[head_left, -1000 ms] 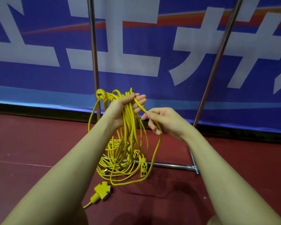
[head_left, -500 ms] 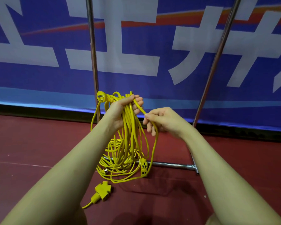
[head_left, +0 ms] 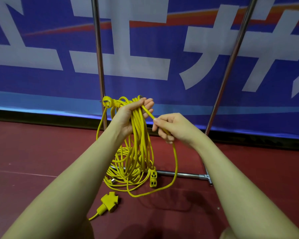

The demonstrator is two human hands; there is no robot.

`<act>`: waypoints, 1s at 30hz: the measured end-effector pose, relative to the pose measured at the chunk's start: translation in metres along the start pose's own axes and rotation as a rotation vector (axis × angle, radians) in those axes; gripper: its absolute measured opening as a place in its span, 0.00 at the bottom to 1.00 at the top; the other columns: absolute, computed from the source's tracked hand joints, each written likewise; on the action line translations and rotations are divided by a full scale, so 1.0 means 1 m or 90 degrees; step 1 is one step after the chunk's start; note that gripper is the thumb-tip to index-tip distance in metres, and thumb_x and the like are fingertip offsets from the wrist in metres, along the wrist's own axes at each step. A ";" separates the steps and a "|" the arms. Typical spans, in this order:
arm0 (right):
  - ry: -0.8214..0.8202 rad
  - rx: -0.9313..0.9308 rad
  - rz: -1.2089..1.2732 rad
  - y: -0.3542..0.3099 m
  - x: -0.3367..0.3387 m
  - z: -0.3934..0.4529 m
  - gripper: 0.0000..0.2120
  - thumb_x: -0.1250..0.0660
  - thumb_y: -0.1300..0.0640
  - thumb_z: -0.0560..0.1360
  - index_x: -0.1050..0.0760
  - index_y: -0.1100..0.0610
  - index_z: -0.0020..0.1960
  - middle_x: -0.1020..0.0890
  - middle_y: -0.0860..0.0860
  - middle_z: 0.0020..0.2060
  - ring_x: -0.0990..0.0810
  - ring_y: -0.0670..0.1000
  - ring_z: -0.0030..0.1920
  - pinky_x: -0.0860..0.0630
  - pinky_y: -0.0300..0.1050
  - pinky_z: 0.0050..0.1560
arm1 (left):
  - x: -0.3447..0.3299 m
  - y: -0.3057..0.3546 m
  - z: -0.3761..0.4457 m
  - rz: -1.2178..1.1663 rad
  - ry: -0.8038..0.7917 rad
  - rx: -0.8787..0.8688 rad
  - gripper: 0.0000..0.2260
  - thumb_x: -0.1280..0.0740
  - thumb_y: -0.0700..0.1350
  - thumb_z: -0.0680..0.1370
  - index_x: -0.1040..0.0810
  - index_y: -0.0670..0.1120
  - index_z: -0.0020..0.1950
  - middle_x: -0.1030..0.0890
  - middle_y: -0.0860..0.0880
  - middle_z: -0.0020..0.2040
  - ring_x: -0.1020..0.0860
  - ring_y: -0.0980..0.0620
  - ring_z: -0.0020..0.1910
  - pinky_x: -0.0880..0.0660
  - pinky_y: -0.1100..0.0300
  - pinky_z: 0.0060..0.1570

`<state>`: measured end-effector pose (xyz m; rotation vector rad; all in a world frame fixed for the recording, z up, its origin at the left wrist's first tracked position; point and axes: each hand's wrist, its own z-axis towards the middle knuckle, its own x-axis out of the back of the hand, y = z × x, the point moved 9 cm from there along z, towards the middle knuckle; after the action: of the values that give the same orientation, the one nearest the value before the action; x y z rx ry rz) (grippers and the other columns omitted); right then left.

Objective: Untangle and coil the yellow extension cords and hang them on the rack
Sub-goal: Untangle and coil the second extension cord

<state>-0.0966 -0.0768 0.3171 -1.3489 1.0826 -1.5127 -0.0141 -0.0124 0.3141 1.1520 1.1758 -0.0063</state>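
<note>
Meanwhile left hand (head_left: pixel 128 116) grips cord coil (head_left: pixel 138 144); right hand (head_left: pixel 173 126) fingers pinch strand.

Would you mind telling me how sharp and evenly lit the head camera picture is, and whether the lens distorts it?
Head view: the yellow cord bundle and both hands are sharp; soft shadows fall on the red floor; wide-angle bowing tilts the rack poles; the metal shows mild glare.
</note>
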 end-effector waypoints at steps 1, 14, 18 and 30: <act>-0.016 -0.014 0.002 0.005 0.000 -0.001 0.15 0.41 0.55 0.81 0.24 0.61 0.40 0.26 0.52 0.23 0.34 0.46 0.21 0.33 0.38 0.24 | 0.001 0.001 0.001 -0.010 0.009 0.000 0.06 0.42 0.37 0.80 0.25 0.39 0.48 0.16 0.46 0.36 0.17 0.54 0.34 0.19 0.60 0.35; -0.043 -0.057 0.041 0.019 0.001 -0.003 0.16 0.42 0.56 0.80 0.23 0.64 0.41 0.29 0.51 0.21 0.37 0.45 0.19 0.37 0.38 0.25 | -0.001 0.017 -0.002 -0.106 0.006 -0.060 0.10 0.40 0.38 0.80 0.24 0.40 0.40 0.16 0.44 0.36 0.16 0.51 0.35 0.20 0.53 0.41; -0.048 -0.055 0.084 0.017 -0.002 0.000 0.15 0.40 0.54 0.78 0.22 0.63 0.41 0.28 0.52 0.22 0.36 0.45 0.19 0.38 0.38 0.24 | -0.005 0.011 -0.004 -0.102 0.004 -0.050 0.10 0.41 0.38 0.80 0.26 0.40 0.40 0.17 0.46 0.33 0.17 0.51 0.33 0.19 0.52 0.38; 0.165 -0.169 -0.055 0.073 0.053 -0.014 0.15 0.31 0.53 0.75 0.26 0.59 0.33 0.28 0.51 0.23 0.31 0.48 0.25 0.33 0.34 0.26 | 0.000 0.020 0.001 -0.071 -0.024 -0.053 0.12 0.41 0.44 0.81 0.32 0.46 0.37 0.39 0.54 0.19 0.40 0.59 0.16 0.37 0.68 0.20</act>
<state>-0.1126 -0.1478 0.2618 -1.4192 1.4453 -1.6868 -0.0022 -0.0032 0.3278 1.0086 1.1944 -0.0645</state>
